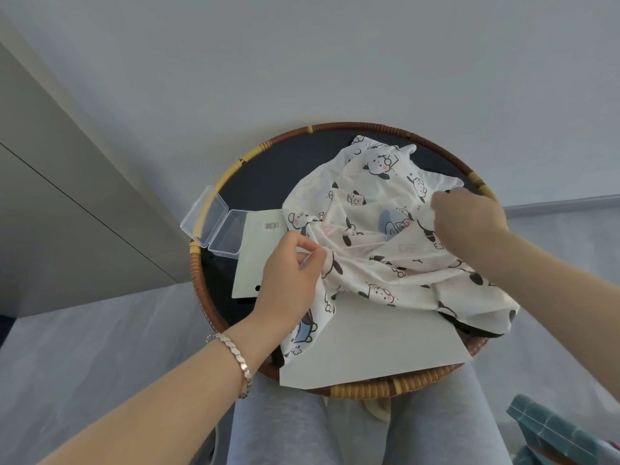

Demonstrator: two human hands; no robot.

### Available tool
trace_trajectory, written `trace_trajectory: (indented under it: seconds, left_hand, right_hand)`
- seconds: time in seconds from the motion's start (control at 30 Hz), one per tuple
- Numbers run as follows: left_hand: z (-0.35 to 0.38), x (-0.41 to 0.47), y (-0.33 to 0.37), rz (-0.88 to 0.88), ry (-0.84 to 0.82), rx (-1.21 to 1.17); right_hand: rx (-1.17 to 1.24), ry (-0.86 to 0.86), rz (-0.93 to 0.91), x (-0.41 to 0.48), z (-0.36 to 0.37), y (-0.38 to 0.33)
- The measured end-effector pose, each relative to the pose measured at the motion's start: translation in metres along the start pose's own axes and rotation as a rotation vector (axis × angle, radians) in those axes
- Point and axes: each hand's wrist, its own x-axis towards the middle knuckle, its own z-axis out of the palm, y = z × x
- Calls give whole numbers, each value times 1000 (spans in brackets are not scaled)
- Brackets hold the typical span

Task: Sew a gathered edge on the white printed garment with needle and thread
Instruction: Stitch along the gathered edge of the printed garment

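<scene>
The garment (369, 236) lies crumpled on a round tray (201, 280) with a woven rim, and it covers the right half of the dark surface. It is stretched between the two hands. The left hand (292, 273) is at the garment's left edge and pinches a fold of the cloth between thumb and fingers. The right hand (469, 216) is on the far right side of the garment, seen from the back, with fingers curled into the cloth and gripping it. The near part of the garment lies over a paper sheet (369, 347). Left of the garment lie a card (258, 253) and an open clear box (214, 223). The left wrist wears a bracelet (235, 357).
</scene>
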Motion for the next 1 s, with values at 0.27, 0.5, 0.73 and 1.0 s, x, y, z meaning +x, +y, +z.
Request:
trace_trajectory:
  seconds: [0.27, 0.5, 0.73, 1.0]
  left_hand:
    - [6, -2, 3, -7, -17, -35]
    - [4, -2, 3, 43, -49, 5]
    - [4, -4, 1, 88, -72, 54]
    - [0, -5, 2, 94, -63, 70]
  right_hand:
    - [921, -223, -259, -36, -26, -50]
    - [977, -254, -267, -40, -12, -64]
    - [975, -407, -210, -39, -11, -54]
    - [311, -134, 259, -9, 11, -15]
